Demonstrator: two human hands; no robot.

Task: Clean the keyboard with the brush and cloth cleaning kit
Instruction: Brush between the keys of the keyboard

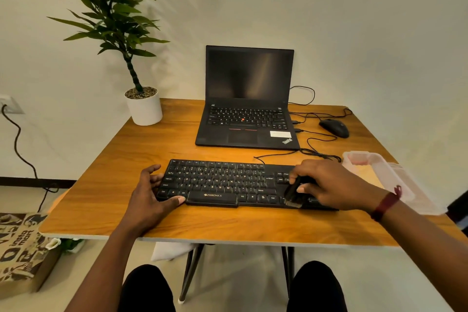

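Observation:
A black keyboard lies across the near middle of the wooden table. My left hand grips the keyboard's left end, thumb on its front edge and fingers curled over the far left corner. My right hand holds a small black brush over the keyboard's right part. The bristles point down and touch the keys near the front right. The right end of the keyboard is hidden under this hand. No cloth is in sight.
An open black laptop stands behind the keyboard, with a black mouse and cables to its right. A clear plastic box lies at the table's right edge. A potted plant stands at the back left. A printed paper bag sits on the floor.

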